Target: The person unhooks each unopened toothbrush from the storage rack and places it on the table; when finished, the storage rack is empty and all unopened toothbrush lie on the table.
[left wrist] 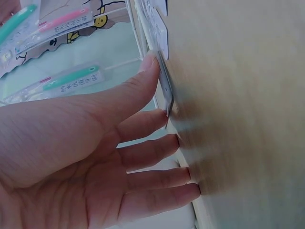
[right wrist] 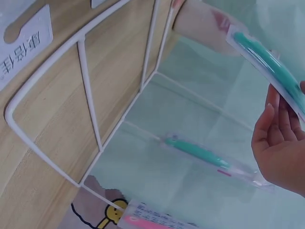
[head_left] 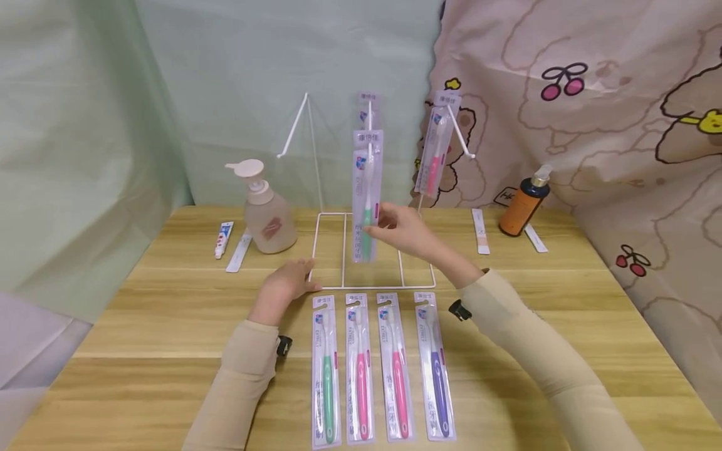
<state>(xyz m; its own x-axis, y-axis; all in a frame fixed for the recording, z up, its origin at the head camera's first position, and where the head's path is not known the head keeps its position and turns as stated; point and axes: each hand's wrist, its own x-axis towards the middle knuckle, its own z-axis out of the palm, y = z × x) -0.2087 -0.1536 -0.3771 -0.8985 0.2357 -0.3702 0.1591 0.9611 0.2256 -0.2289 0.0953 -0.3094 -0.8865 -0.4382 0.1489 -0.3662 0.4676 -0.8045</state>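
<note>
My right hand (head_left: 406,232) pinches a packaged green toothbrush (head_left: 361,200) by its lower part, upright before the middle of a white wire rack (head_left: 372,287). In the right wrist view, the fingers support this pack (right wrist: 269,64) from one side. Behind it, another packaged green toothbrush (right wrist: 195,150) hangs on the rack's middle. A packaged pink toothbrush (head_left: 434,150) hangs on the right arm. My left hand (head_left: 284,282) rests at the base's front left corner; the left wrist view shows its fingers (left wrist: 152,150) spread, tips at the tabletop.
Packaged toothbrushes lie in a row before the rack: green (head_left: 328,388), two pink (head_left: 362,388), purple (head_left: 438,388). A pump bottle (head_left: 271,219), toothpaste tube (head_left: 224,239) and sachet (head_left: 239,252) are left. Right are an orange spray bottle (head_left: 523,210) and more sachets (head_left: 481,232).
</note>
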